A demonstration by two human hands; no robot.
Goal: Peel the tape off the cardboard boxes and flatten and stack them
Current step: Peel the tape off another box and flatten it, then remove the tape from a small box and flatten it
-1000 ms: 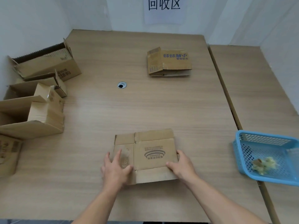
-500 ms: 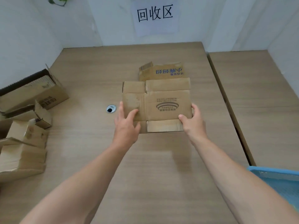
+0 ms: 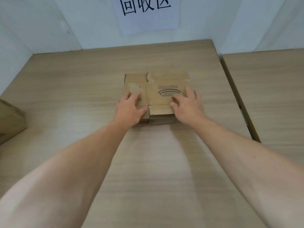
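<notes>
Flattened brown cardboard box (image 3: pixel 162 89) lies on stack far-centre of wooden worktop (image 3: pixel 82 96); left hand (image 3: pixel 130 106) and right hand (image 3: pixel 187 102) press it, fingers spread flat.

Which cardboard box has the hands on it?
The flattened box with the arc logo, mid-table; the box at the left edge is untouched.

Brown flattened box (image 3: pixel 158 89); dark arc logo (image 3: pixel 169 92)
</notes>
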